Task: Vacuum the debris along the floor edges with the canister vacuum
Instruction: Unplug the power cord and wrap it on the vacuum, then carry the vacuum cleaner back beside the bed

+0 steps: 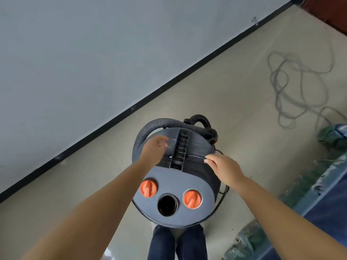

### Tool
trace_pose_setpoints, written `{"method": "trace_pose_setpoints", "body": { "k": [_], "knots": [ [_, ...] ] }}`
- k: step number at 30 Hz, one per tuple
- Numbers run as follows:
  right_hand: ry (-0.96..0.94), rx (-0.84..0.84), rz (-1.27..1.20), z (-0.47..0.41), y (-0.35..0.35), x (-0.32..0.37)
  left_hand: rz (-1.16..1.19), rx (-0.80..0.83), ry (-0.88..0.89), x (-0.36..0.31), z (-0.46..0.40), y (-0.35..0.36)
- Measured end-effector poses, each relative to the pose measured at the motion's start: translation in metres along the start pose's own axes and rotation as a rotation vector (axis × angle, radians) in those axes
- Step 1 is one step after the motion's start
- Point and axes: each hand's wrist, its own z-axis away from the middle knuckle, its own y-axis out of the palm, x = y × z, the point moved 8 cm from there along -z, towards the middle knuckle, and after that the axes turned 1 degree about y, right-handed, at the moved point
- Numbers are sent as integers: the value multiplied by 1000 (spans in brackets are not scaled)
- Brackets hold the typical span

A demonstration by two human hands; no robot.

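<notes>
**A:** Canister vacuum (174, 177) is sitting right in front of your legs (178, 243), at the centre of your view, on the beige floor (225, 91). What is worrying you most?

**B:** You are risking the biggest trouble with the loose cord (300, 81) that is lying in loops at two o'clock, well apart from the canister. If you are dragging the unit that way, I judge the wheels or your feet could be catching in it.

**A:** And next?

**B:** The grey ribbed hose (150, 126) is curling around the canister's eleven o'clock side and running across to a black elbow (204, 124) at one o'clock. It could be snagging or pulling loose if you are lifting carelessly. I cannot see a nozzle, so you are not yet reaching the skirting (131, 109) where wall and floor meet, running from eight o'clock up to one o'clock.

**A:** Your hands?

**B:** Your left hand (155, 149) is resting loosely curled on the lid beside the slotted handle (180, 149); it seems to be holding nothing, though motion blur is leaving that unsure. Your right hand (221, 164) is pinching something thin and pale at the lid's three o'clock rim; I cannot tell what it is.

**A:** How is the vacuum looking?

**B:** The top is showing dark grey, round, with two orange knobs (148, 188) flanking an open black port (167, 204) at six o'clock. Crumpled green sheeting (309, 184) is lying at four o'clock.
</notes>
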Motion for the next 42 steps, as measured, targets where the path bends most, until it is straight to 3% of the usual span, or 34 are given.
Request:
{"method": "trace_pose_setpoints", "body": {
  "k": [5, 9, 13, 16, 18, 21, 23, 26, 31, 34, 40, 42],
  "knots": [
    [-104, 79, -25, -25, 14, 62, -386, 339, 220, 6, -4, 33],
    [-55, 115, -74, -28, 30, 72, -789, 329, 298, 23, -11, 26],
    [17, 34, -171, -25, 20, 64, -842, 310, 349, 23, -9, 20],
    [6, -106, -35, -20, -9, 63, -794, 302, 246, 32, -11, 8],
    [-207, -160, 141, -21, -26, 87, -773, 264, 190, 37, -14, -2],
    [-550, 103, 546, -27, 1, 123, -666, 182, 82, 45, -13, -9],
    [-586, 274, 762, -40, 16, 126, -536, 128, -17, 52, -6, -12],
    [-616, 331, 939, -59, 18, 135, -396, 4, -98, 65, 8, -21],
    [-680, 307, 953, -64, 19, 137, -31, -179, -182, 88, 40, -26],
    [-702, 278, 908, -64, 18, 134, 10, -351, -309, 95, 73, -25],
    [-754, 211, 870, -67, 15, 135, 425, -333, -601, 124, 125, 40],
    [-751, 215, 876, -70, 14, 131, 452, -356, -641, 124, 117, 46]
  ]
}}
